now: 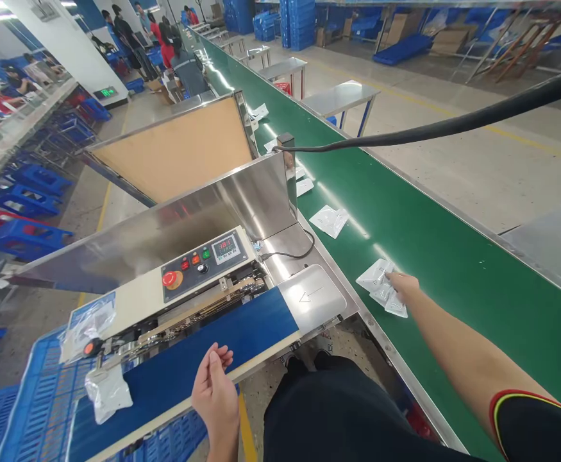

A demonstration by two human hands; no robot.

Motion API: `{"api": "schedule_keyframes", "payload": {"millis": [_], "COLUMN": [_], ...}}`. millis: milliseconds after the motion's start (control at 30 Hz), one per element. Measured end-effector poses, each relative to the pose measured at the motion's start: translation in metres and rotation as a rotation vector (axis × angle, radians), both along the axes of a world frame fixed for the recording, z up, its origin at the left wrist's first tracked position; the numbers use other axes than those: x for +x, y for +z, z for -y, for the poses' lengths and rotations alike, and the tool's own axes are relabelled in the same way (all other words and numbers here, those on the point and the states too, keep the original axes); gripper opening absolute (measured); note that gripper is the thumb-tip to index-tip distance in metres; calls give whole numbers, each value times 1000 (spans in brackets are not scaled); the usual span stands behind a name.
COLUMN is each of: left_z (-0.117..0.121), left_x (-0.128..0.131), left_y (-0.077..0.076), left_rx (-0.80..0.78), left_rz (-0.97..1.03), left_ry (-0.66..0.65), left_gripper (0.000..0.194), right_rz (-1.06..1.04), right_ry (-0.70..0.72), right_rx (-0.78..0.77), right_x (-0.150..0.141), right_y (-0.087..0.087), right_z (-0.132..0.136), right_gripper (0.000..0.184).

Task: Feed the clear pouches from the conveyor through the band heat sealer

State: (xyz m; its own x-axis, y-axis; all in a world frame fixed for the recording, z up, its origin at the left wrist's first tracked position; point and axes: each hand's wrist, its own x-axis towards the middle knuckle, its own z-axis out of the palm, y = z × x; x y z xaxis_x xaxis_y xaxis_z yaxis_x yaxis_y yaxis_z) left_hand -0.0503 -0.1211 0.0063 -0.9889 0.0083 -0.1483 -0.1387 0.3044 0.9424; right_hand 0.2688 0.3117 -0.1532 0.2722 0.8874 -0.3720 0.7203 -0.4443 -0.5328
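Looking down from head height at two bare arms working beside a green conveyor belt (434,256). Right arm stretching forward and out across the belt's near edge, right hand (404,285) lying palm down, fingers pressing together on a small clutch of clear plastic pouches (380,285) resting on the belt; whether gripping or only touching, impossible to tell. Left hand (216,391) hovering empty at the near edge of a blue feed belt (188,366) on a sealing machine (203,263), palm turning upward, fingers curling loosely and slightly apart. Another pouch (108,393) lying at the feed belt's left end. More pouches (329,221) lying further up the green belt, well apart from the hand.
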Motion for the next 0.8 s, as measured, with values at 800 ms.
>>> {"api": "schedule_keyframes", "payload": {"millis": [800], "left_z": [-126], "left_x": [32], "left_y": [-3], "left_rx": [146], "left_rz": [26], "left_ry": [-646], "left_gripper": [49], "right_rz": [-567], "right_ry": [842], "right_rx": [-75], "right_x": [-161], "right_y": [186], "right_z": [158], "right_gripper": [42]}}
